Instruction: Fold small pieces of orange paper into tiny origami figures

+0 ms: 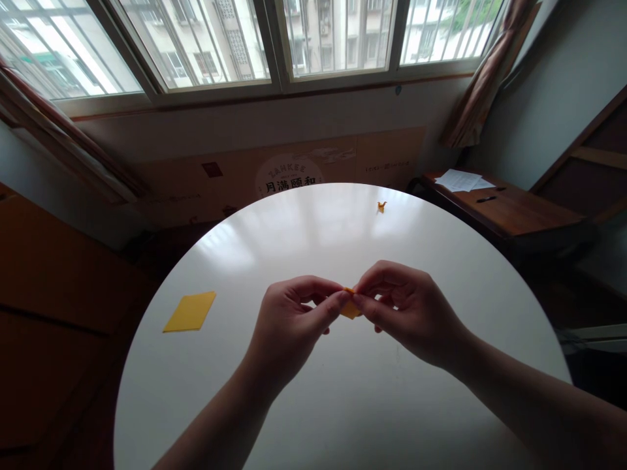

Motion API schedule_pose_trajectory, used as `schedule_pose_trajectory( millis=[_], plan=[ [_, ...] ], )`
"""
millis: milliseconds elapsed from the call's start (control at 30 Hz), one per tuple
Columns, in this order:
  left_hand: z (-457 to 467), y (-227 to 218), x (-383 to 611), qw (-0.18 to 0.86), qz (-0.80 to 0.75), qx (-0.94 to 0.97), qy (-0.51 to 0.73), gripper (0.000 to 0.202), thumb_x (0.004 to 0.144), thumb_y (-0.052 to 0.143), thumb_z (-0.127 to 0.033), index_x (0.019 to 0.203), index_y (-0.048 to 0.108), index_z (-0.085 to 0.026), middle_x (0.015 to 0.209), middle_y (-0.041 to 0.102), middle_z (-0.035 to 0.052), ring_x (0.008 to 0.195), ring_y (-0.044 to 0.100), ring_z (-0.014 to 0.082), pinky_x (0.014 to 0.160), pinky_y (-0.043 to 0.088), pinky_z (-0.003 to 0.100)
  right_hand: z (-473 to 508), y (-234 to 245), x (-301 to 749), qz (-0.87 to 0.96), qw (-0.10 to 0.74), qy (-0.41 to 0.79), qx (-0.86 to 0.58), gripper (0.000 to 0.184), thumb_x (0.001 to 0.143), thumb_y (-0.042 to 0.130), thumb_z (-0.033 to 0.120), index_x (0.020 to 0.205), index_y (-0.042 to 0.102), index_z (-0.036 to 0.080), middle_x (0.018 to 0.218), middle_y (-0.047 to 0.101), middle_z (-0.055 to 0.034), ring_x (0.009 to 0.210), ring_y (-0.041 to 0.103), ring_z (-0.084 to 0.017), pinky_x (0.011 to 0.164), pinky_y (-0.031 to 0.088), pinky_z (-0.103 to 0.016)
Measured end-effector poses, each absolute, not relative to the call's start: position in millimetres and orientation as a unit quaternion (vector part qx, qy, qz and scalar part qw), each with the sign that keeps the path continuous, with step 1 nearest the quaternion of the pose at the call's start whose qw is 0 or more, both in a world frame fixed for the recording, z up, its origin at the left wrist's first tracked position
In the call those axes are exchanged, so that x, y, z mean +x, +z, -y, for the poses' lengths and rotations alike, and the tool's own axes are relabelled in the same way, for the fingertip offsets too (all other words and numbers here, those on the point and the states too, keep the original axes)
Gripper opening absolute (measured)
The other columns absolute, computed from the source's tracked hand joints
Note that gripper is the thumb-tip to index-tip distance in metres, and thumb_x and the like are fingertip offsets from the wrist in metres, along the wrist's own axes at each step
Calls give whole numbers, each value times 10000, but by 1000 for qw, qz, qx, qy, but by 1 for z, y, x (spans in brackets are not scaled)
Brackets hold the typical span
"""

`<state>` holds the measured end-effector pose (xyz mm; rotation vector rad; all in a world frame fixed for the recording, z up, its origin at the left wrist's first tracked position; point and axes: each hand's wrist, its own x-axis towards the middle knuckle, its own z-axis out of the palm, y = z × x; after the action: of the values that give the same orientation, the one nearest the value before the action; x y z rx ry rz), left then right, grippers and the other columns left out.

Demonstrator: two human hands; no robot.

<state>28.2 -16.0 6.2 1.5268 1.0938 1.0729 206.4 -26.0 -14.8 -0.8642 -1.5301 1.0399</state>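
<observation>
Between my fingertips is a small folded piece of yellow origami paper, held above the middle of the white table. My left hand pinches its left side with thumb and index finger. From the other side my right hand grips it the same way, so the two sets of fingertips almost meet. The fingers cover much of the paper's upper part. To the left lies a flat stack of yellow square paper. A small folded yellow paper figure, with pointed tips, stands near the far edge.
The round white table fills the foreground. Beyond its far right edge stands a brown wooden side table bearing white papers and a dark pen-like object. A printed cardboard panel leans below the barred windows. Curtains hang at both sides.
</observation>
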Motion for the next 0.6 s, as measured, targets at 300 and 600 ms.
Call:
schedule_pose_trajectory(
  millis=[300,600],
  plan=[
    [15,4,26,475,-440,626,435,108,768,787,-264,755,790,-157,662,737,48,545,598,120,460,502,173,26,-16,207,639,520,428,-371,82,847,725,231,827,671,173,755,700,-29,659,668,-149,471,533,-199],
    [14,4,27,478,-444,622,433,97,761,785,-255,760,790,-158,666,740,48,546,598,120,462,504,178,25,-19,207,635,530,421,-373,104,841,745,258,848,681,176,760,709,-32,688,706,-175,454,536,-204]
  ],
)
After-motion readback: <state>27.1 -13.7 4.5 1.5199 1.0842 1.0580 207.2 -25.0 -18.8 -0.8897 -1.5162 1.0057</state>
